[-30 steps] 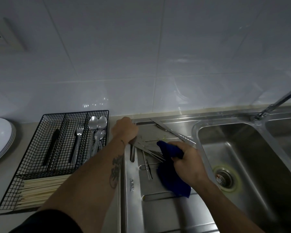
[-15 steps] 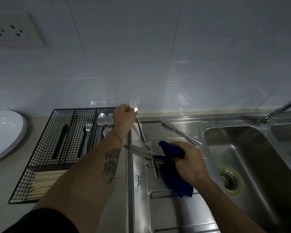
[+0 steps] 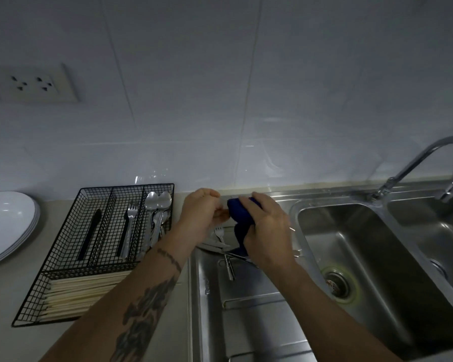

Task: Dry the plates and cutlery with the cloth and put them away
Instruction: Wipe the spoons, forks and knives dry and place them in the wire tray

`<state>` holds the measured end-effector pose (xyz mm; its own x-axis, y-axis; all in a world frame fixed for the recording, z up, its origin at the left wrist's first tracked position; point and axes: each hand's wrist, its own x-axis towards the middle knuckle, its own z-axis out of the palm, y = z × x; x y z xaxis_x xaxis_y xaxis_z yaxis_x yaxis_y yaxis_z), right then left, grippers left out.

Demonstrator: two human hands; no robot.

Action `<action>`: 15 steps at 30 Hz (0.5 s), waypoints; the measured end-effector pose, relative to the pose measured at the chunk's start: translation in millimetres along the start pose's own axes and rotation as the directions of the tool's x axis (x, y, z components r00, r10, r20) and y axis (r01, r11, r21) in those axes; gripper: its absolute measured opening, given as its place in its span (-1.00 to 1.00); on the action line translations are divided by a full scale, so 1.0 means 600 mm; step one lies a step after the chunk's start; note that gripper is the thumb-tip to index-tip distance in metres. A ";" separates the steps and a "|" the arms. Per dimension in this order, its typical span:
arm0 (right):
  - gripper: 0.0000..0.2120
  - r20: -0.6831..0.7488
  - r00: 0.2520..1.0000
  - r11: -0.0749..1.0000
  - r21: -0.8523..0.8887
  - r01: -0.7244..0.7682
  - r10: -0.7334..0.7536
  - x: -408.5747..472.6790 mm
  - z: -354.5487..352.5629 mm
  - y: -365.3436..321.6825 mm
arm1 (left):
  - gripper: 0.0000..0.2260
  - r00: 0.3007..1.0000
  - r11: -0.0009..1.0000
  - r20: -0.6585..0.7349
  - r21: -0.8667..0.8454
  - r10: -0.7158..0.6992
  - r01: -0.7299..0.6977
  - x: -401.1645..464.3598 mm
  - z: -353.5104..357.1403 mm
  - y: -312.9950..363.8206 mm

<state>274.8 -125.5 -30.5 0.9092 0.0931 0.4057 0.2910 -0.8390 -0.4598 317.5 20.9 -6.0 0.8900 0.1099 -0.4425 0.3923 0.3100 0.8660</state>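
Observation:
My left hand (image 3: 199, 208) is raised over the draining board with its fingers curled round the handle of a fork; the fork is hidden between the hands. My right hand (image 3: 266, 226) grips the blue cloth (image 3: 239, 214), which is wrapped over the fork's other end. Beneath the hands, several wet pieces of cutlery (image 3: 221, 246) lie on the steel draining board (image 3: 249, 309). A black wire cutlery tray (image 3: 63, 267) on the counter holds a dark knife, a fork, spoons and chopsticks. White plates (image 3: 5, 226) are stacked at the far left.
The steel sink basin (image 3: 377, 270) with its drain lies right of the hands, a second basin beyond it. A tap (image 3: 416, 165) arches over them. A wall socket (image 3: 32, 84) sits on the tiled wall at upper left.
My left hand lifted a fork off the draining board. My right hand rose with the cloth and closed it over the fork. The view tilted up.

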 end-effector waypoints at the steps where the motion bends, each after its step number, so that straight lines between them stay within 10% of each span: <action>1: -0.40 0.020 0.999 0.997 -0.065 0.031 -0.029 -0.007 -0.001 0.007 | -0.77 1.000 0.999 0.022 -0.037 -0.017 0.018 -0.015 0.000 0.003; 15: -0.57 -0.137 0.987 0.969 -0.241 0.051 -0.086 -0.070 -0.091 -0.002 | -0.87 0.979 0.994 0.184 -0.055 -0.087 0.099 -0.145 -0.026 0.012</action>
<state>220.4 -157.6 -4.0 0.8313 0.0907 0.5484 0.2570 -0.9375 -0.2345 239.5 28.7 35.0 0.8798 -0.0929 -0.4661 0.4650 0.3711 0.8038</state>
